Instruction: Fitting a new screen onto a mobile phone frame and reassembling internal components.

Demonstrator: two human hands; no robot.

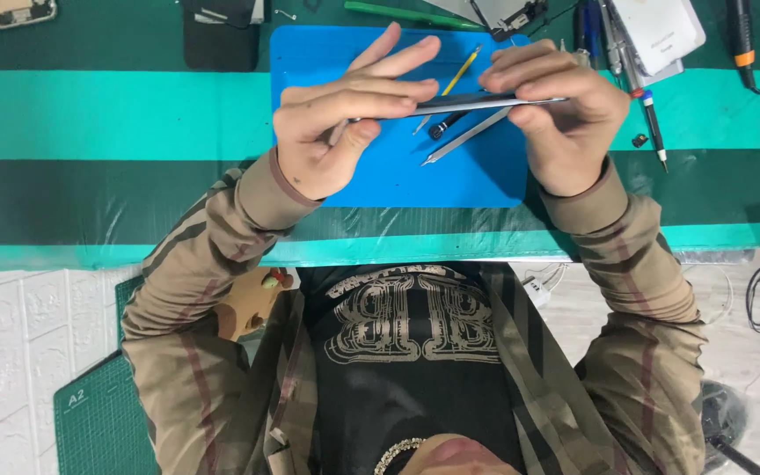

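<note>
Blue silicone work mat (398, 180) at table centre, lying on a green-striped cloth (90, 114). Both hands are raised just above the mat with a thin dark slab-shaped device (477, 102) between them, seen edge-on and roughly level.

- Left hand (336, 123): curled round the left end, thumb under, fingers over the top edge; two fingers stand loose and extended to the far side.
- Right hand (565, 114): fingers folded over the right end, closed on it. The thumb is hidden, so I cannot tell how it bears.

Step in hand, as judged: holding the device on its edge and working or checking along the rim — no tool is in either hand. A next move along that rim would call for an even two-handed grip and a free fingertip or a pick from the mat.

Under the device, on the mat: a yellow-handled tool (459, 75), a black-tipped driver (446, 126) and a slim metal pick (468, 136), close together — easy to knock if the device comes down flat. To the right lies a row of pens (653, 123) with a white box (661, 31) far right; far left, a black pouch (222, 40). Near left, off the table, is a green cutting mat (98, 422).
</note>
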